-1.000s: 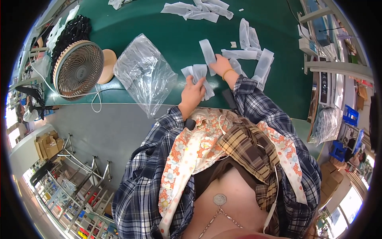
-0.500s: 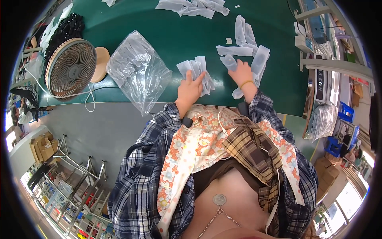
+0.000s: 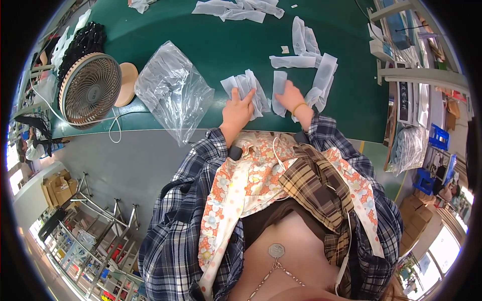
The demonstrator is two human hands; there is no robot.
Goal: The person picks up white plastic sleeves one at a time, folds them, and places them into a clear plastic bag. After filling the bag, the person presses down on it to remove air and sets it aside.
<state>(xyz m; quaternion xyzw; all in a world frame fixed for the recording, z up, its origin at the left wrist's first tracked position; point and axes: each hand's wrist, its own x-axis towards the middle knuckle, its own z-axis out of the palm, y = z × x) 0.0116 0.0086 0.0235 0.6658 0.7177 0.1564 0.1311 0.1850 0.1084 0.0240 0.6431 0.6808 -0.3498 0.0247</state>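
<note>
Several narrow, translucent white plastic sleeves [image 3: 261, 102] lie fanned in a pile near the table's front edge. My left hand [image 3: 238, 107] rests on this pile with two fingers stretched apart, pressing it rather than wrapping round it. Just to the right, my right hand [image 3: 293, 98] has its fingers closed on the edge of a single sleeve [image 3: 279, 83], which stands lengthwise away from me. What the right thumb does is hard to make out. More loose sleeves [image 3: 325, 75] lie beyond and right of that hand, some overlapping.
A crumpled clear plastic bag [image 3: 173, 90] lies left of the pile. Farther left stands a round fan [image 3: 93, 90] with its cable [image 3: 114, 131] over the table edge. Another sleeve heap [image 3: 241, 11] is at the back. Metal shelving [image 3: 416, 75] borders the right side.
My right hand has moved left toward the pile, bringing one sleeve along and turning it from slanted to nearly straight. My left hand stays on the pile.
</note>
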